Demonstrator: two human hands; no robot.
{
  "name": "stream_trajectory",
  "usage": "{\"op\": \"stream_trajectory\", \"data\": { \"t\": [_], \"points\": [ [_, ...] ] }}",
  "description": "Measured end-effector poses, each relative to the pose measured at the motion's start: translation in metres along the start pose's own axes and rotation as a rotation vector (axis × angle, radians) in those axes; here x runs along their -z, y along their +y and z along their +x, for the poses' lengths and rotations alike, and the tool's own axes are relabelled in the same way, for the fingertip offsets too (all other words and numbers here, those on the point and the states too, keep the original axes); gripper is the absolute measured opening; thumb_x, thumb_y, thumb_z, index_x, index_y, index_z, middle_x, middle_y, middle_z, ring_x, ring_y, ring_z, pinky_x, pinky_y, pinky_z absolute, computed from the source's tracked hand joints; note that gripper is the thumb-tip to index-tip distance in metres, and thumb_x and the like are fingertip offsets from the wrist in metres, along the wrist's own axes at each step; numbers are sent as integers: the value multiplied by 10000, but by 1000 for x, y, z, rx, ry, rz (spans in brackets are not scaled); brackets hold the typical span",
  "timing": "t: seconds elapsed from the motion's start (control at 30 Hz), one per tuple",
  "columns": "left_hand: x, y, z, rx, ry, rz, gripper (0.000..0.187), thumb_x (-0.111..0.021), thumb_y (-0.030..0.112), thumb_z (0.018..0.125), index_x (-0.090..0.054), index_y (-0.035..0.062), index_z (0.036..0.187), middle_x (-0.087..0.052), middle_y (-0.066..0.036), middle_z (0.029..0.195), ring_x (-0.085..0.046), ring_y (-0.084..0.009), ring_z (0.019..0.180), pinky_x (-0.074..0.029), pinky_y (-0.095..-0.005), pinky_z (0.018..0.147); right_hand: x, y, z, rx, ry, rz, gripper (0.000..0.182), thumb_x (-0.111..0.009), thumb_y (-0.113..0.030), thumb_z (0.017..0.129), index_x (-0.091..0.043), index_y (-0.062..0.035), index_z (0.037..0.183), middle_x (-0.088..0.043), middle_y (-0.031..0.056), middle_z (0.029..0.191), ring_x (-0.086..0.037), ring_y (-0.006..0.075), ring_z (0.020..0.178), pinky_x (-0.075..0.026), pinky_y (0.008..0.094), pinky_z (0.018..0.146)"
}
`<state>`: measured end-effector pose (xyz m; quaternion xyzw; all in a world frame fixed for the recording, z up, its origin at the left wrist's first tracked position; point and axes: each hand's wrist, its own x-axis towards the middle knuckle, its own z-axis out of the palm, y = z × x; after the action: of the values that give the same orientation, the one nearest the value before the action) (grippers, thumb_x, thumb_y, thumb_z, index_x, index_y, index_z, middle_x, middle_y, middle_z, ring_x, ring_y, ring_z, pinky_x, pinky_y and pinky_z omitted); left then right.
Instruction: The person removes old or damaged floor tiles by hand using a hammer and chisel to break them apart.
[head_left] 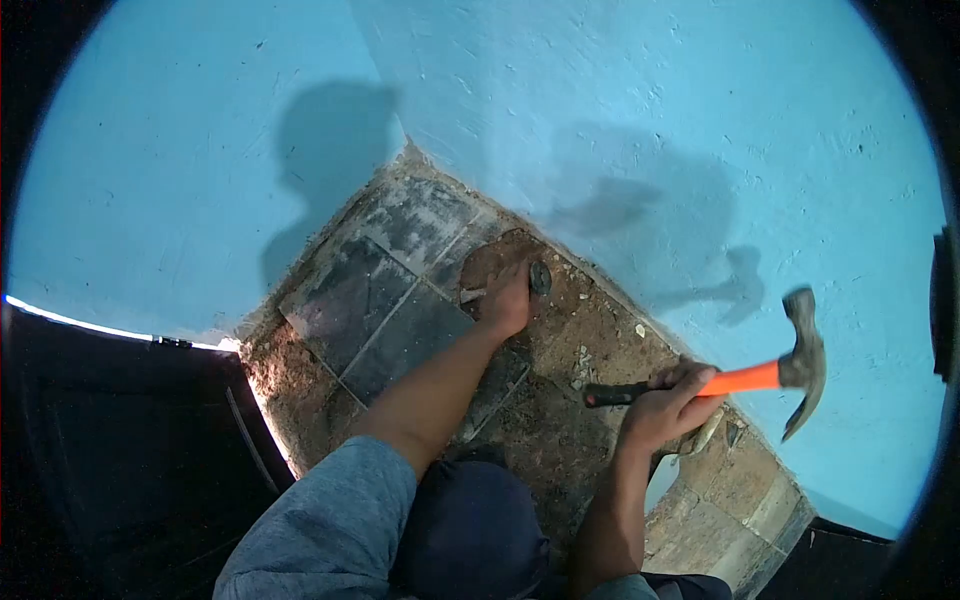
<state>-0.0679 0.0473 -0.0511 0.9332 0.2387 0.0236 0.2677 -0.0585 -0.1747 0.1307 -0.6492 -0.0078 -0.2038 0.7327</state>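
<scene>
My right hand [668,408] grips a claw hammer [745,380] by its orange and black handle. The steel head is raised at the right, in front of the blue wall. Low at the floor, my left hand [507,300] is closed around a chisel [540,278]. The chisel's dark round end sticks out to the right of the fist, and a short flat metal part shows on the left. It lies over a broken patch of brown rubble [500,253] beside the grey floor tiles [405,330].
Blue walls [640,120] meet in a corner ahead. Bare, crumbly floor [570,345] with loose chips runs along the right wall. A pale, partly hidden object [662,482] lies by my right forearm. A dark doorway opening [130,430] is at the left.
</scene>
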Motion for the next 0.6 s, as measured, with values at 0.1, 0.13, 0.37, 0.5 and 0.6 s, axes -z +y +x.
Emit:
{"op": "stream_trajectory", "data": {
  "t": [0.1, 0.13, 0.37, 0.5, 0.6],
  "points": [
    [5, 2, -2, 8, -27, 31, 634, -590, 260, 957, -356, -31, 1468, -447, -247, 1445, -409, -400, 1364, -281, -590, 1157, 8, 67, -41, -97, 33, -106, 301, -555, -265, 1016, -544, 7, 1143, -547, 85, 695, -574, 183, 619, -474, 312, 559],
    [11, 6, -2, 29, -56, 31, 635, -588, 261, 957, -353, -32, 1469, -444, -249, 1447, -410, -400, 1363, -283, -592, 1156, 16, 89, -51, -96, -284, -511, 310, -571, -259, 999, -561, 14, 1146, -598, 151, 762, -619, 277, 690, -496, 371, 620],
    [19, 12, 1, 51, -107, -34, 636, -596, 257, 938, -372, -43, 1451, -415, -268, 1465, -421, -411, 1352, -323, -580, 1139, 56, 141, -37, -348, -627, -753, 328, -596, -231, 960, -560, 51, 1125, -592, 120, 718, -597, 235, 662, -469, 409, 624],
    [-5, 9, -9, 22, -188, -48, 660, -613, 230, 916, -355, -61, 1450, -452, -263, 1428, -445, -421, 1319, -316, -555, 1147, 89, 178, -47, -724, -559, -532, 257, -565, -229, 983, -558, 5, 1089, -573, 57, 717, -584, 188, 651, -448, 342, 600],
    [-6, 20, -28, -151, -108, 108, 673, -615, 219, 908, -344, -68, 1454, -488, -252, 1390, -464, -415, 1295, -302, -542, 1155, 94, 171, -47, -888, -570, -428, 193, -552, -201, 995, -552, -23, 1070, -570, 36, 721, -587, 167, 639, -439, 310, 586]
  ]
}}
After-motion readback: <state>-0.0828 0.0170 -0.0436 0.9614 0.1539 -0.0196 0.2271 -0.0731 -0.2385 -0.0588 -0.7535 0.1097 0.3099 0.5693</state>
